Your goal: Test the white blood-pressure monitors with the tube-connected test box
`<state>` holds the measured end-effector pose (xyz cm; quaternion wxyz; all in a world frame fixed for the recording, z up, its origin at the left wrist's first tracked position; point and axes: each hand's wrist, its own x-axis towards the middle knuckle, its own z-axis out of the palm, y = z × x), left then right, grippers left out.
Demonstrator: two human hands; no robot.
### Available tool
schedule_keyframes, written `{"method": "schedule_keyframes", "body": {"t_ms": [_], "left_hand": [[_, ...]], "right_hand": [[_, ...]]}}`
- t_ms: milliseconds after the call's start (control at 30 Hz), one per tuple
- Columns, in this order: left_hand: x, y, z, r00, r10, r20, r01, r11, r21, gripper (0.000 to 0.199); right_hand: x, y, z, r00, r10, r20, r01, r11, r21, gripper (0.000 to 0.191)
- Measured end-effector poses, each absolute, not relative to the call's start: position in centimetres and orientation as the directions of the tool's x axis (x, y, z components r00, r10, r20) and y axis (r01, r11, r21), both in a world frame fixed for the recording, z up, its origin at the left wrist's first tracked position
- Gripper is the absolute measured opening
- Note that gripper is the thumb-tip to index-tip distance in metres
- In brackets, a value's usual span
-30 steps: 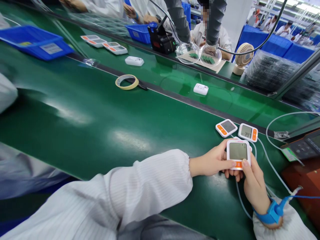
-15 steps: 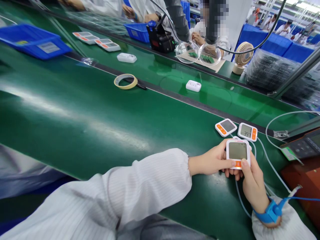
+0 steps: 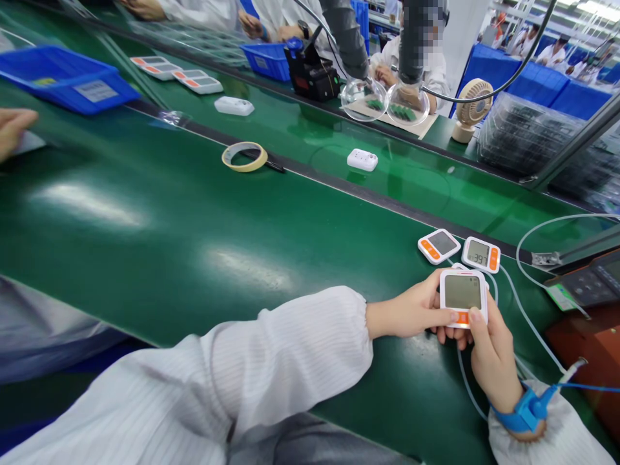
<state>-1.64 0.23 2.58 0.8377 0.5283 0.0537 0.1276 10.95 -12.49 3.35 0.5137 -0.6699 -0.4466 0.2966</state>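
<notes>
Left hand [image 3: 421, 315], right hand [image 3: 495, 358]: fingers [image 3: 450, 333] clasped round white device [image 3: 442, 294], thumbs [image 3: 440, 317] at orange buttons [image 3: 462, 317]; grey screen [image 3: 462, 294] nearly blank.

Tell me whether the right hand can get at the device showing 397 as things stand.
Probably yes: the device showing 397 lies just beyond the right hand, nothing on top, though that hand's grip must first leave the held device.

Surface [image 3: 169, 226] green, glossy; dark strip [image 3: 339, 185] along far side. Blue bin [image 3: 113, 95] sits left; tape roll [image 3: 248, 168] by strip, pen [image 3: 276, 166] beside it. Right: two white meters [image 3: 438, 246] [image 3: 481, 254] lie side by side.
</notes>
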Motion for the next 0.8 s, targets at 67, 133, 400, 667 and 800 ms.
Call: {"method": "schedule_keyframes", "body": {"t_ms": [67, 133, 400, 667, 800], "left_hand": [[-1.67, 0.22, 2.59, 0.962, 0.27, 0.039, -0.15, 0.404, 0.902, 0.07], [-1.71, 0.2, 2.64, 0.962, 0.271, 0.038, -0.149, 0.404, 0.903, 0.07], [-1.69, 0.13, 2.77, 0.96, 0.277, 0.034, -0.153, 0.421, 0.894, 0.069], [-1.69, 0.22, 2.67, 0.962, 0.266, 0.052, -0.166, 0.425, 0.89, 0.065], [-1.72, 0.17, 2.66, 0.962, 0.267, 0.055, -0.169, 0.426, 0.889, 0.065]], "right_hand": [[11.05, -12.49, 3.16, 0.423, 0.905, 0.051, 0.279, -0.077, -0.957, 0.047], [11.07, -12.48, 3.09, 0.418, 0.907, 0.045, 0.261, -0.073, -0.963, 0.047], [10.85, -12.49, 3.72, 0.421, 0.905, 0.058, 0.293, -0.075, -0.953, 0.046], [10.98, -12.44, 3.33, 0.419, 0.907, 0.037, 0.255, -0.078, -0.964, 0.049], [11.04, -12.48, 3.25, 0.42, 0.906, 0.043, 0.266, -0.078, -0.961, 0.048]]}}
